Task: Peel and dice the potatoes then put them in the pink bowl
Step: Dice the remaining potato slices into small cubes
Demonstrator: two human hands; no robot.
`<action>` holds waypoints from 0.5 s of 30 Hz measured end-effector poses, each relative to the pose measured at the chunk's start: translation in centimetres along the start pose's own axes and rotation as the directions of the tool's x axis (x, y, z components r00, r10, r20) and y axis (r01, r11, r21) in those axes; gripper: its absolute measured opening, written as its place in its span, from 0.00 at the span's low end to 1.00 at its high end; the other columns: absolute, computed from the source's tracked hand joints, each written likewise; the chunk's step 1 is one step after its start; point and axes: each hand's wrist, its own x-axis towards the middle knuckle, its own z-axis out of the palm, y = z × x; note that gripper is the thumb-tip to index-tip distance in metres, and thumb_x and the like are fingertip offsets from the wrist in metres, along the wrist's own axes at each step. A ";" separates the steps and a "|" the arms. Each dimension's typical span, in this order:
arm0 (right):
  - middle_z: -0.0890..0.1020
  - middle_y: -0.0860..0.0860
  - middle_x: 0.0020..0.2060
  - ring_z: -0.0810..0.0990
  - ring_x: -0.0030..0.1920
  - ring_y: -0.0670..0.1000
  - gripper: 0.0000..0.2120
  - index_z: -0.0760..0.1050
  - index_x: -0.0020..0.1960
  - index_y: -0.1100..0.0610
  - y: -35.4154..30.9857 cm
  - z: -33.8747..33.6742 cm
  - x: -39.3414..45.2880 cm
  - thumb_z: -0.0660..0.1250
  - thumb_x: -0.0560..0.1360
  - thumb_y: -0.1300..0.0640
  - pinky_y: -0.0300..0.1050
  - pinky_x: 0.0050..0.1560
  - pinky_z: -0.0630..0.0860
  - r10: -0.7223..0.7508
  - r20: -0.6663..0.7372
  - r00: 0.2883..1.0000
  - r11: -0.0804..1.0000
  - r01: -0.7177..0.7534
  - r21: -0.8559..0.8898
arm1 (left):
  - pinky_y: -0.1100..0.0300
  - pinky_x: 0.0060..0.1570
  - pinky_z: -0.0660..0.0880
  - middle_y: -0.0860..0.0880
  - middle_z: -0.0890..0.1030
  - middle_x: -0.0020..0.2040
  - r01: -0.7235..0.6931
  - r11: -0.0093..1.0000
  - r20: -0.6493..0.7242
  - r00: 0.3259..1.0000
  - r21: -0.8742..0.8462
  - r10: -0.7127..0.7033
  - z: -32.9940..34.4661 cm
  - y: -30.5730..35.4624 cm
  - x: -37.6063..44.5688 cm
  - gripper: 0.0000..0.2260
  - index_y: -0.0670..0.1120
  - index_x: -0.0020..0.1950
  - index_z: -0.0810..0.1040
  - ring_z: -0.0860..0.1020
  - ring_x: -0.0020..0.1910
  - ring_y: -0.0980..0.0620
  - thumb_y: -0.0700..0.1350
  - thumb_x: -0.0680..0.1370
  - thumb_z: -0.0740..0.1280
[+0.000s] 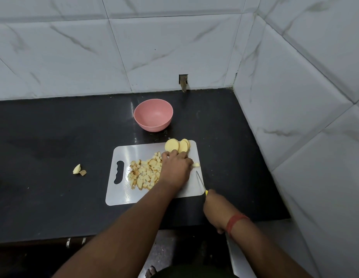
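Observation:
A white cutting board [122, 195] lies on the black counter. On it sits a heap of diced potato [145, 173], and round potato slices [176, 145] lean at its far right corner. My left hand [175, 167] lies palm down over the board, fingertips reaching toward the slices and the dice, with a small potato piece [196, 165] by its right side. What its fingers hold is hidden. My right hand [214, 209] grips a yellow-handled knife [200, 182], blade pointing over the board's right edge. The pink bowl [153, 114] stands empty behind the board.
Two potato scraps [79, 169] lie on the counter [44, 157] left of the board. Tiled walls close off the back and the right side. The counter's front edge runs just below my right wrist.

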 end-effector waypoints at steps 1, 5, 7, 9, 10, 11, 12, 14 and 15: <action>0.78 0.55 0.43 0.76 0.37 0.54 0.07 0.68 0.49 0.61 0.0 -0.4 0.0 0.55 0.81 0.60 0.40 0.40 0.72 0.062 0.037 0.997 0.987 -0.067 0.146 | 0.46 0.60 0.62 0.53 0.79 0.59 0.000 1.000 -0.001 1.000 -0.001 0.000 0.0 0.0 -0.1 0.13 0.55 0.60 0.82 0.71 0.59 0.48 0.53 0.83 0.60; 0.75 0.58 0.46 0.74 0.30 0.54 0.10 0.64 0.59 0.60 -0.3 -1.3 0.7 0.52 0.78 0.66 0.42 0.21 0.70 0.036 -0.112 0.993 0.995 -0.026 0.093 | 0.46 0.62 0.62 0.53 0.78 0.60 0.031 0.999 -0.021 0.999 -0.025 -0.032 0.2 -0.2 -0.6 0.14 0.54 0.62 0.81 0.71 0.60 0.48 0.53 0.82 0.60; 0.76 0.59 0.49 0.74 0.29 0.55 0.12 0.64 0.59 0.61 -0.8 -1.5 1.1 0.52 0.77 0.67 0.42 0.21 0.70 0.020 -0.098 0.995 0.990 -0.006 0.139 | 0.46 0.61 0.62 0.53 0.78 0.59 0.038 0.999 -0.024 0.999 -0.032 -0.039 0.3 -0.2 -0.8 0.14 0.54 0.61 0.81 0.71 0.58 0.48 0.52 0.81 0.60; 0.76 0.60 0.50 0.75 0.30 0.56 0.13 0.65 0.59 0.61 -1.6 -1.8 0.9 0.52 0.76 0.68 0.43 0.21 0.71 0.033 -0.089 0.995 0.990 -0.021 0.138 | 0.46 0.60 0.62 0.53 0.79 0.57 0.042 0.999 -0.030 0.999 -0.035 -0.043 0.2 -0.2 -0.8 0.13 0.54 0.59 0.82 0.71 0.57 0.48 0.51 0.81 0.60; 0.77 0.61 0.51 0.76 0.31 0.57 0.12 0.65 0.58 0.61 -1.8 -1.7 1.0 0.52 0.76 0.68 0.44 0.22 0.72 0.027 -0.085 0.996 0.992 -0.016 0.129 | 0.46 0.60 0.62 0.53 0.79 0.56 0.044 0.998 -0.031 0.998 -0.034 -0.045 0.2 -0.1 -0.8 0.13 0.54 0.59 0.82 0.71 0.57 0.48 0.51 0.81 0.60; 0.77 0.61 0.51 0.77 0.32 0.59 0.11 0.65 0.57 0.61 -1.8 -1.5 1.4 0.52 0.76 0.68 0.44 0.22 0.72 0.026 -0.066 0.997 0.994 -0.019 0.112 | 0.46 0.61 0.62 0.53 0.80 0.55 0.045 0.998 -0.031 0.998 -0.032 -0.046 0.1 0.0 -0.9 0.13 0.54 0.58 0.83 0.72 0.57 0.48 0.51 0.82 0.60; 0.77 0.61 0.52 0.78 0.32 0.59 0.11 0.65 0.57 0.61 -2.2 -1.6 1.4 0.52 0.76 0.68 0.45 0.22 0.73 0.032 -0.065 0.997 0.995 -0.026 0.092 | 0.46 0.61 0.62 0.53 0.80 0.54 0.045 0.999 -0.031 0.998 -0.031 -0.046 0.1 0.0 -0.9 0.13 0.54 0.57 0.83 0.72 0.56 0.48 0.52 0.82 0.60; 0.77 0.62 0.53 0.79 0.35 0.60 0.12 0.66 0.59 0.62 -2.2 -1.6 1.6 0.53 0.77 0.67 0.46 0.28 0.76 0.028 -0.056 0.998 0.996 -0.023 0.091 | 0.47 0.61 0.61 0.53 0.80 0.53 0.038 0.999 -0.033 0.999 -0.030 -0.039 0.1 -0.1 -0.9 0.12 0.54 0.57 0.83 0.72 0.56 0.48 0.52 0.83 0.60; 0.77 0.62 0.54 0.79 0.39 0.60 0.12 0.66 0.61 0.63 -2.1 -1.5 1.9 0.53 0.78 0.66 0.47 0.34 0.77 0.007 -0.061 0.998 0.993 0.001 0.121 | 0.47 0.61 0.60 0.53 0.80 0.53 0.034 0.999 -0.035 0.999 -0.032 -0.036 0.1 -0.2 -0.9 0.12 0.54 0.57 0.83 0.72 0.56 0.49 0.53 0.83 0.60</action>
